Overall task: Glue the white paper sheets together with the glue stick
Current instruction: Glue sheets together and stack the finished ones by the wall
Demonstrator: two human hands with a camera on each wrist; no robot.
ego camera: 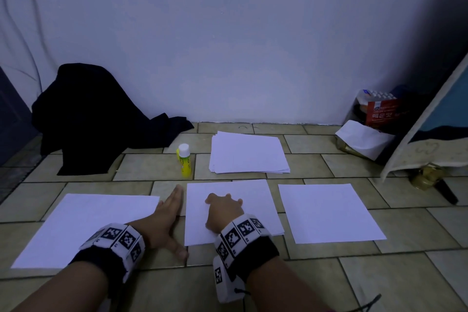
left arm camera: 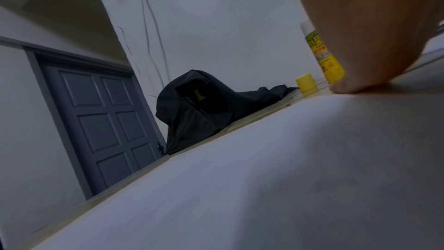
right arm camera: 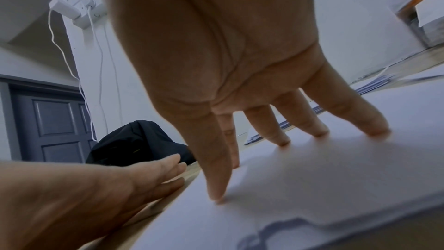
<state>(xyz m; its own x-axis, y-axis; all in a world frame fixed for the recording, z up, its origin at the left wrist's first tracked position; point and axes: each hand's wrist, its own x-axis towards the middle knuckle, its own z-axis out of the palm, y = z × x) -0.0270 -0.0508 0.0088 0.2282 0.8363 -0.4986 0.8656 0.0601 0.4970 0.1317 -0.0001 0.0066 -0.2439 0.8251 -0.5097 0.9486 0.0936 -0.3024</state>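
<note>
While the right hand point(ego camera: 222, 210) presses spread fingers on the middle sheets point(ego camera: 253, 195) and the flat left hand point(ego camera: 164, 218) squares their edge, gluing seems underway; the glue stick point(ego camera: 184, 159) beyond stands uncapped.

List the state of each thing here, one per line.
glue stick: upright, uncapped
yellow cap: off, on floor beside it
middle sheet: flat, pressed by right hand
left hand: flat on floor beside that sheet
paper stack: untouched
</note>
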